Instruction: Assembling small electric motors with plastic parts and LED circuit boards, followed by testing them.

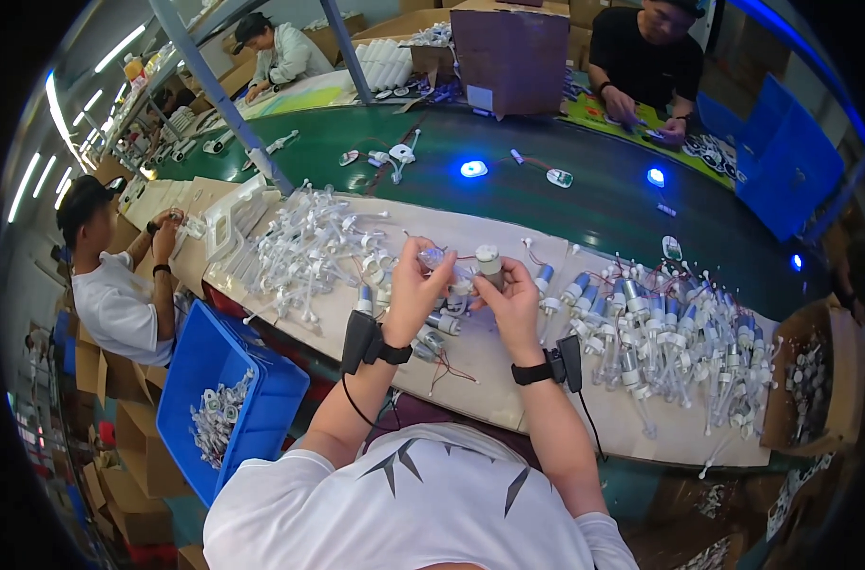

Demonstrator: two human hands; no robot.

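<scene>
Both my hands are raised over the cardboard-covered bench. Thumb and fingers of my left hand (413,290) close on a small clear bluish plastic piece (432,257). My right hand (513,304) pinches a small cylindrical motor (489,273) with a white cap on top, held upright. A thin red wire runs between the two parts. Beneath my hands lie a few more motor assemblies (442,323), partly hidden by the fingers. To the left is a heap of clear-and-white plastic tube parts (309,247); to the right, a heap of motors joined to clear tubes (642,328).
A green conveyor belt (394,128) runs beyond the bench, carrying wired parts and blue lights (473,169). A blue bin (261,399) of small parts stands at lower left, a cardboard box (836,380) at far right. Co-workers sit left and across the belt.
</scene>
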